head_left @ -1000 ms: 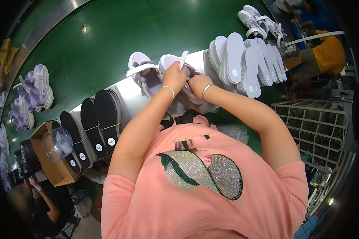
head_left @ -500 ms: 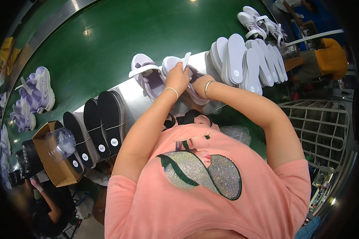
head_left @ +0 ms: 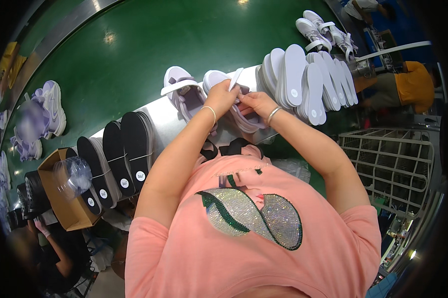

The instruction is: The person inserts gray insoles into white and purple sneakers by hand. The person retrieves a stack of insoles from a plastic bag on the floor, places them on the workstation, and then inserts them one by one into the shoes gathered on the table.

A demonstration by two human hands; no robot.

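Note:
A pale lavender and white sneaker lies on the metal ledge in front of me, its opening toward my body. My left hand is closed on its upper, with a white strap standing up by the fingers. At the opening, my right hand has its thumb and fingers bent around the tongue area; the exact bit pinched is hidden. Just left of it rests a matching sneaker, untouched, with a white strap across its top.
Grey-white insoles are stacked at right, below more sneakers. Black insole bundles and a cardboard box with clear plastic stand left. Lavender sneakers sit on the green table. A wire rack is at right.
My right hand has come up out of the sneaker's opening, and its fingers now show near the tongue beside my left hand. The left hand stays almost in place.

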